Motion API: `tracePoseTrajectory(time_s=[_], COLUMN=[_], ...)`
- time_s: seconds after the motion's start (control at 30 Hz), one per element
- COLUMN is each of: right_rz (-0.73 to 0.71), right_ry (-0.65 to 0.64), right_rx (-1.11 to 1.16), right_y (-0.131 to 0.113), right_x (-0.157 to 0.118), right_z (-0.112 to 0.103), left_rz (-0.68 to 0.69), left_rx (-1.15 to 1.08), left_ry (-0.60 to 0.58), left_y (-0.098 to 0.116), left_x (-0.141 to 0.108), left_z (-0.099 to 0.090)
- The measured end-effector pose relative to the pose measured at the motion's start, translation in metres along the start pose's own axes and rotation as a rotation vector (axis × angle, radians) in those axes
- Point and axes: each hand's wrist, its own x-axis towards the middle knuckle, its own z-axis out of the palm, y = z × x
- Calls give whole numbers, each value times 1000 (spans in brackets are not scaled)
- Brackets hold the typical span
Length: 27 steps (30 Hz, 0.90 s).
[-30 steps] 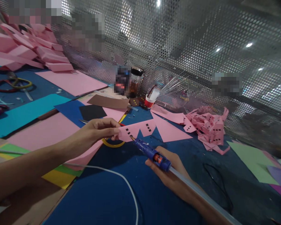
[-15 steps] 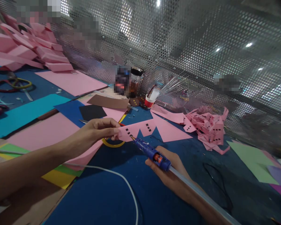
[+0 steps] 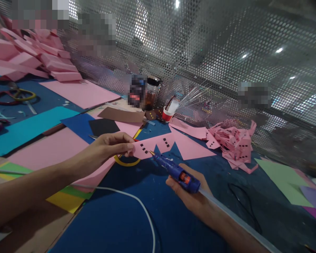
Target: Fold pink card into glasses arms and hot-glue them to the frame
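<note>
My left hand (image 3: 116, 144) pinches the left end of a pink paper strip (image 3: 158, 141) between thumb and fingers. Rows of small black squares mark the strip, and notches are cut in its lower edge. My right hand (image 3: 192, 191) is wrapped round a blue glue gun (image 3: 173, 170), with a long clear glue stick (image 3: 226, 212) running out of its back. The gun's brass tip points at the strip, close to the lower black square of the left row; whether it touches cannot be told. Behind my left hand lie yellow-handled scissors (image 3: 127, 162), partly hidden.
A pink triangular sheet (image 3: 191, 144) lies beyond the strip, with a heap of pink cut pieces (image 3: 235, 144) to its right. A red and white cup (image 3: 168, 114) stands at the back by a perforated metal panel (image 3: 213, 59). A white cable (image 3: 137, 198) crosses the blue table.
The glue gun and my right hand have shifted slightly right, drawing the tip away from the upper squares of the left row. My left hand and the strip stay nearly still.
</note>
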Motion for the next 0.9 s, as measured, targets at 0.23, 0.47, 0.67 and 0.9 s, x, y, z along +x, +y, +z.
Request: tracePoseTrajectory(time_s=[0.23,0.47,0.67,0.9], right_rz=[129,62,108,212], right_ry=[140,265,472,381], right_rx=[155,156,-93,-466], right_y=[14,15,28,59], right_x=[-1,7,-19,-58], right_z=[2,-14,-36,-38], left_rz=[-9,17,19,45], left_rx=[-3,3,-21,-62], left_ry=[33,29,26,45], left_y=[1,-1,1,4], left_x=[1,3,1,3], left_z=[2,0,4,5])
